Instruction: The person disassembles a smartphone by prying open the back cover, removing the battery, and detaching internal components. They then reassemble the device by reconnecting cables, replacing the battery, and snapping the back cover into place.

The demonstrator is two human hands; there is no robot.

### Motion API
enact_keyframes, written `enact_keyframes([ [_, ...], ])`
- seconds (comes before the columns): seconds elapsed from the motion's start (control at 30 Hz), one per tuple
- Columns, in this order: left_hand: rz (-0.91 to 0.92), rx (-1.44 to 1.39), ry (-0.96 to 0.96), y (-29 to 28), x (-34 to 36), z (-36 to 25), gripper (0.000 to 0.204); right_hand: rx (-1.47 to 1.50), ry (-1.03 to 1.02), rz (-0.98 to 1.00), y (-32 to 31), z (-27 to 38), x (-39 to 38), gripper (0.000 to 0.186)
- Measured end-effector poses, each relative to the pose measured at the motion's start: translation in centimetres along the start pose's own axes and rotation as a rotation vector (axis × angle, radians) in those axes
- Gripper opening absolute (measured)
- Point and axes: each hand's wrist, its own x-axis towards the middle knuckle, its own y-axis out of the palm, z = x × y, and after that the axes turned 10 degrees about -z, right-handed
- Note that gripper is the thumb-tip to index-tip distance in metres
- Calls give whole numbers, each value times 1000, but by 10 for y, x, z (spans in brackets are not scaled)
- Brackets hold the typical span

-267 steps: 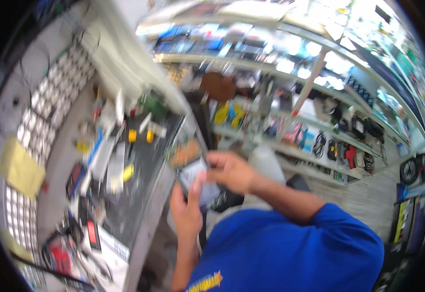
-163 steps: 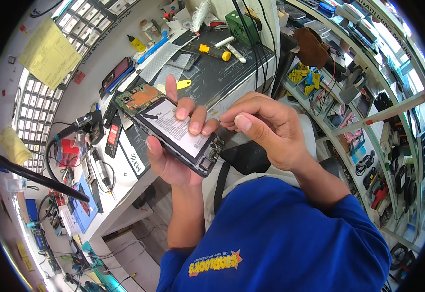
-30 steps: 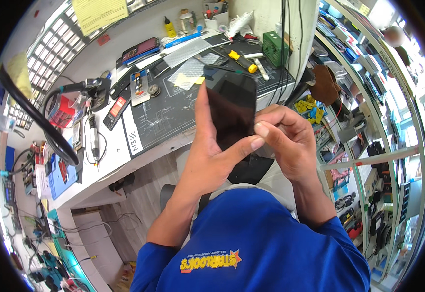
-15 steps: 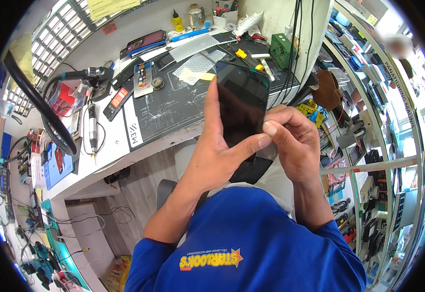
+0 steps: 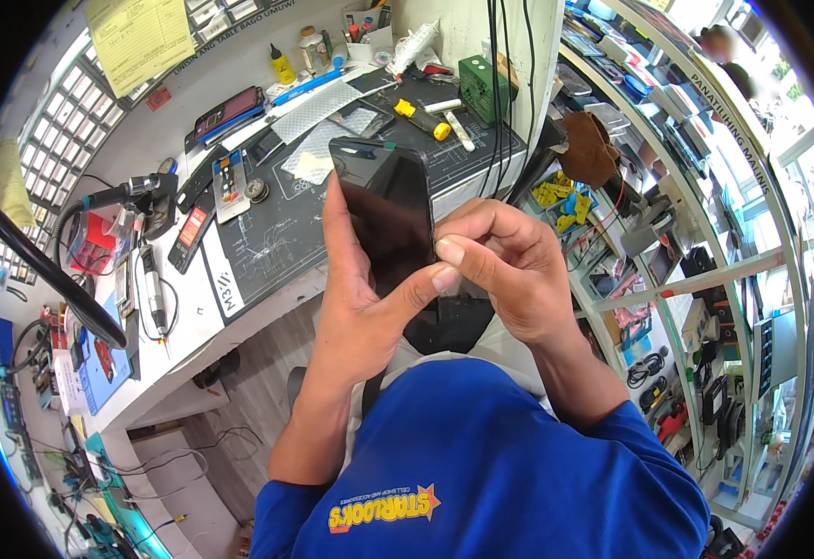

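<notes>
My left hand [image 5: 365, 321] is closed round a black phone [image 5: 383, 200], held upright-angled with its dark glass screen facing me and its thumb lying across the lower part. My right hand [image 5: 509, 275] pinches at the phone's right edge, thumb and index finger close to my left thumb; anything small between those fingertips is hidden. Behind the phone, on the dark work mat [image 5: 290, 233], lie translucent sheets [image 5: 306, 140], a yellow-handled tool [image 5: 421, 121], a small parts case [image 5: 230, 186] and a round tin [image 5: 258, 189].
A white desk [image 5: 155, 363] carries a pen-shaped tool [image 5: 153, 289], a black gooseneck arm [image 5: 53, 279] and several phones. A green box [image 5: 481, 88] stands at the back, beside hanging cables [image 5: 500, 140]. Crowded shelves [image 5: 696, 279] fill the right; a blurred person [image 5: 719, 47] appears beyond.
Earlier the phone's exposed inside with battery faced up; now its dark screen does. Over the last second it shifted slightly left in view, my hands keeping their hold.
</notes>
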Motion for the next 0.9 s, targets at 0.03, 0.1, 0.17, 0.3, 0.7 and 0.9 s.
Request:
enact_keyframes([
  [0.03, -2, 5, -3, 0, 0, 0, 116, 1, 3, 3, 0, 0, 0, 7],
  [0.1, -4, 15, -11, 1, -1, -1, 115, -1, 0, 0, 0, 1, 0, 7],
  [0.17, -11, 6, -15, 2, -2, -2, 115, -14, 7, -12, -1, 2, -1, 8],
  [0.3, -22, -3, -9, 5, -1, -2, 116, 6, 56, -38, 0, 3, -2, 8],
  [0.7, 0, 17, 4, 5, 0, -3, 114, 14, 32, -29, -1, 1, 0, 6],
  [0.9, -11, 10, -2, 5, 0, -3, 114, 4, 30, -21, -2, 2, 0, 6],
])
